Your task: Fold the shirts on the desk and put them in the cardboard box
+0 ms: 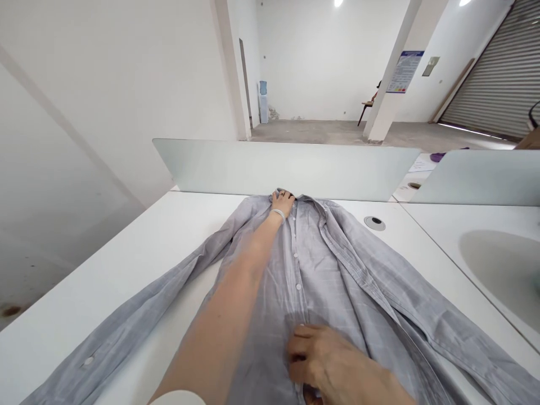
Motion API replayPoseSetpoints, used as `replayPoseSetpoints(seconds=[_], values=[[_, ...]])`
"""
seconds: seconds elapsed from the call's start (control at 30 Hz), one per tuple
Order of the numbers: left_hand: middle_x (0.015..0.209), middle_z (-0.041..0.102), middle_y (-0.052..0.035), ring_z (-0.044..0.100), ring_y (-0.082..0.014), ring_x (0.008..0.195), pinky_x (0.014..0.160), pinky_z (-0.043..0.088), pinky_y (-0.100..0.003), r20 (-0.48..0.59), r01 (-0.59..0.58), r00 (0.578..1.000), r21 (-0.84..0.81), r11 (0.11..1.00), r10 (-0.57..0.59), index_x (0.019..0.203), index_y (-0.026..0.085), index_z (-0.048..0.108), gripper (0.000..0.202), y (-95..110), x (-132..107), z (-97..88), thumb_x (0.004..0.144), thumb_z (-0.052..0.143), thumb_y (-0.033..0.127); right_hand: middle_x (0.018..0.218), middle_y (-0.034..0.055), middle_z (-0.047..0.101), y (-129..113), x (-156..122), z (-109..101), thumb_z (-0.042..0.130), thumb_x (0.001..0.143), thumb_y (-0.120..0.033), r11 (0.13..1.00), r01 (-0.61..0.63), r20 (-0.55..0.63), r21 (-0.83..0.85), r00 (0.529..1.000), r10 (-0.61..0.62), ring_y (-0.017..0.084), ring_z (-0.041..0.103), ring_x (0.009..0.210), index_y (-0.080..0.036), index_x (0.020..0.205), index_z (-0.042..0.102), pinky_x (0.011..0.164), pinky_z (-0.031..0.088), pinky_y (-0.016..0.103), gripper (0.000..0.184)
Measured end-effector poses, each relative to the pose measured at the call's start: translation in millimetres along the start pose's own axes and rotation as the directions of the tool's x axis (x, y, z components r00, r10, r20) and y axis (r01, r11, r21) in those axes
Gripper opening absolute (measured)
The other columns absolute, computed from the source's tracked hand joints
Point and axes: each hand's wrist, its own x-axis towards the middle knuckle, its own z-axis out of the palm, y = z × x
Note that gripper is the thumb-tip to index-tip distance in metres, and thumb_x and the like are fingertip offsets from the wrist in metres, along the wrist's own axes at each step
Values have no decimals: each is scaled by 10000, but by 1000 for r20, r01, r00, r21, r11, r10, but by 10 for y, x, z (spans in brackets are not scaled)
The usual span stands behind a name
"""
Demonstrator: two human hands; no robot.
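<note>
Light, soft grey checked cotton long-sleeve shirt [337, 270] is best held at collar [312, 201]; L hand [282, 202] is laid there, R hand [316, 354] curled near button placket [297, 287], grip not to be told.

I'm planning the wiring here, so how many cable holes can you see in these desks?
2: one hole in the white desk, right of the collar of the shirt, and another in the farther desk past the glass screen. The shirt may hide more.

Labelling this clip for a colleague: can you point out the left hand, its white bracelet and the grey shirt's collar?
Left hand [283, 203], head view, back of the hand.
White bracelet [278, 214], head view, middle of the band.
Grey shirt collar [314, 204], head view, fold right of the hand.
</note>
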Motion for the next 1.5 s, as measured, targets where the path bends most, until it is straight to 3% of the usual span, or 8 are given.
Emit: replayPoseSetpoints(seconds=[0.17, 0.37, 0.6, 0.8, 1.0, 1.17, 1.37, 1.5], values=[[1366, 435, -140, 295, -297, 1313, 1071, 191, -547, -81, 24, 996, -21, 999, -26, 1183, 197, 561, 347, 44, -84, 69, 931, 329, 148, 887, -15, 607, -31, 25, 44, 707, 718, -377, 1000, 30, 31, -6, 999, -30, 155, 476, 831, -219, 776, 621, 723, 370, 294, 189], [1432, 359, -141, 258, -303, 1345, 1077, 224, -522, -147, -84, 986, -59, 995, 75, 1260, 191, 508, 367, 144, -477, -233, 907, 412, 160, 948, -44, 628, -80, -23, 39, 668, 754, -272, 999, 31, 48, 11, 998, -31, 165, 469, 954, -233, 784, 631, 865, 343, 352, 62], [1406, 387, -133, 314, -284, 1331, 1047, 307, -463, 88, -188, 978, -46, 981, 191, 1262, 203, 511, 345, -13, -1764, -738, 928, 453, 269, 990, -2, 634, -296, -212, -4, 639, 783, -218, 998, 42, 25, -53, 999, -41, 188, 480, 1033, -216, 826, 641, 969, 332, 394, 43], [1462, 354, -116, 236, -313, 1391, 1060, 293, -537, 200, -63, 977, -41, 997, 70, 1310, 236, 475, 379, -188, -2819, -1044, 941, 430, 310, 1116, 39, 605, -740, -572, 299, 514, 868, -141, 992, 13, -121, -128, 992, -29, 180, 506, 1064, -230, 1050, 625, 1034, 334, 434, 231], [1541, 223, -129, 175, -340, 1420, 1055, 294, -573, 235, 42, 972, -40, 998, -32, 1401, 241, 386, 451, -81, -3474, -1189, 967, 348, 358, 1017, 30, 647, -1027, -710, 633, 435, 906, -73, 978, -11, -315, -210, 947, -57, 136, 564, 952, -198, 984, 626, 1048, 365, 442, 241], [1528, 298, -79, 214, -285, 1420, 1102, 234, -546, 216, 26, 976, -27, 999, -19, 1416, 274, 388, 467, -65, -3754, -1123, 978, 286, 401, 975, 49, 656, -1137, -788, 680, 423, 905, -129, 986, -73, -426, -149, 905, 3, 159, 579, 932, -188, 929, 617, 1036, 384, 483, 204], [1521, 320, -72, 244, -272, 1411, 1108, 233, -529, 195, 5, 981, -15, 1000, -3, 1417, 265, 397, 481, -94, -3762, -1099, 974, 273, 408, 932, 25, 670, -1378, -890, 750, 494, 895, -161, 986, -120, -426, -120, 903, 58, 151, 601, 913, -193, 848, 614, 1026, 420, 432, 132], [1523, 319, -57, 243, -268, 1413, 1113, 228, -529, 192, 14, 981, -31, 999, -8, 1420, 288, 392, 483, -94, -3764, -1098, 970, 268, 412, 993, 54, 676, -1404, -1302, 821, 532, 874, -172, 945, -299, -587, -132, 792, 168, 190, 612, 970, -205, 939, 620, 915, 493, 380, 114]])
